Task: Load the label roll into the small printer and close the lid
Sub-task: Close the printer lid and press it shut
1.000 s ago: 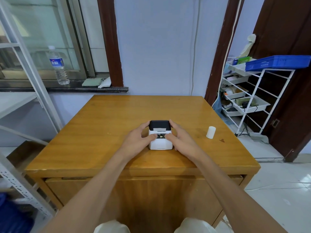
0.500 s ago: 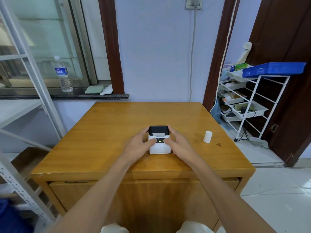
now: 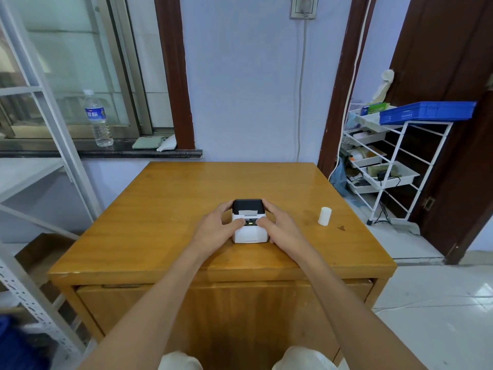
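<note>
A small white printer [image 3: 249, 232] with a black lid at its far end sits near the middle of the wooden table [image 3: 165, 209]. Its lid is down and a small green light shows on top. My left hand [image 3: 217, 228] grips the printer's left side, thumb resting on its top. My right hand [image 3: 278, 228] grips the right side the same way. A white label roll [image 3: 324, 216] stands upright on the table to the right, apart from both hands.
A white wire rack [image 3: 384, 161] with trays and a blue basket [image 3: 426, 112] stands right of the table. A grey metal shelf frame [image 3: 48, 145] stands at the left. A water bottle [image 3: 98, 118] sits on the window sill.
The camera has tilted up, so the table sits lower in view. Both hands stay on the printer's sides with thumbs on top; the roll has not moved.
</note>
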Demonstrator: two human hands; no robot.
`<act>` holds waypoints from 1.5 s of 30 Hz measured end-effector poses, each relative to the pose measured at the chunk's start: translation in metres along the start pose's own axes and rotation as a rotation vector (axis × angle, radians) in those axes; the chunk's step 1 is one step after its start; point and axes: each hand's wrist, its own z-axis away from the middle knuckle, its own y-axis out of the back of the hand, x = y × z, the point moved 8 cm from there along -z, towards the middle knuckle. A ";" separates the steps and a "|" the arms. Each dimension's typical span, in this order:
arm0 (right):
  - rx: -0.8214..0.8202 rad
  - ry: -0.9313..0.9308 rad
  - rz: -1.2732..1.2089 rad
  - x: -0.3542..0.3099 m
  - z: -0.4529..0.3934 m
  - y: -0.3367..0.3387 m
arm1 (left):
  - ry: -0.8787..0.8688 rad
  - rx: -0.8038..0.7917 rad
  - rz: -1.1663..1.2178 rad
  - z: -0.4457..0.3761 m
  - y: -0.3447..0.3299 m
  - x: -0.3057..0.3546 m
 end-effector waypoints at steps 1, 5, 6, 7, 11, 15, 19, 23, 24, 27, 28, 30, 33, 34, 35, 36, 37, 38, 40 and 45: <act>0.004 0.000 0.002 0.000 0.000 0.000 | -0.003 0.000 0.001 0.000 0.000 0.000; 0.010 0.005 0.001 0.002 -0.002 0.000 | 0.000 0.010 0.004 -0.001 0.000 -0.001; 0.011 0.005 0.003 0.003 -0.003 0.000 | 0.002 0.010 0.000 -0.002 0.000 -0.001; 0.012 0.004 0.005 0.003 -0.003 -0.001 | 0.002 0.011 -0.005 -0.002 0.000 -0.001; 0.016 0.005 0.006 0.005 -0.004 -0.001 | 0.003 0.018 -0.005 -0.004 0.000 -0.004; 0.017 0.012 -0.003 0.005 -0.005 -0.001 | 0.000 0.010 0.007 -0.006 0.000 -0.006; 0.015 0.013 -0.032 0.006 -0.005 -0.002 | 0.000 0.012 0.038 -0.007 0.000 -0.010; 0.013 0.014 -0.037 0.007 -0.005 -0.002 | -0.008 0.011 0.048 -0.009 -0.001 -0.012; 0.013 0.012 -0.033 0.007 -0.005 -0.002 | -0.011 0.012 0.044 -0.008 -0.001 -0.011; 0.008 0.001 -0.028 0.010 -0.006 -0.003 | -0.014 0.009 0.040 -0.008 -0.001 -0.010; 0.007 -0.001 -0.031 0.010 -0.007 -0.003 | -0.012 0.010 0.042 -0.008 -0.001 -0.010; 0.006 0.000 -0.035 0.011 -0.007 -0.003 | -0.012 0.012 0.041 -0.008 -0.001 -0.010; 0.006 -0.002 -0.036 0.011 -0.008 -0.003 | -0.016 0.018 0.044 -0.007 0.000 -0.009; 0.006 -0.001 -0.034 0.011 -0.008 -0.003 | -0.018 0.017 0.048 -0.007 -0.001 -0.008; 0.006 -0.001 -0.032 0.011 -0.008 -0.003 | -0.020 0.017 0.048 -0.007 -0.001 -0.008; 0.006 0.000 -0.030 0.011 -0.008 -0.003 | -0.021 0.018 0.046 -0.007 -0.001 -0.007; 0.007 0.001 -0.029 0.011 -0.008 -0.003 | -0.020 0.018 0.042 -0.006 -0.001 -0.007; 0.008 0.003 -0.029 0.010 -0.008 -0.003 | -0.018 0.017 0.043 -0.006 -0.001 -0.007; 0.010 0.006 -0.032 0.010 -0.008 -0.003 | -0.017 0.015 0.055 -0.006 -0.001 -0.007; 0.013 0.017 -0.013 0.010 -0.008 -0.002 | -0.016 0.011 0.060 -0.006 -0.001 -0.008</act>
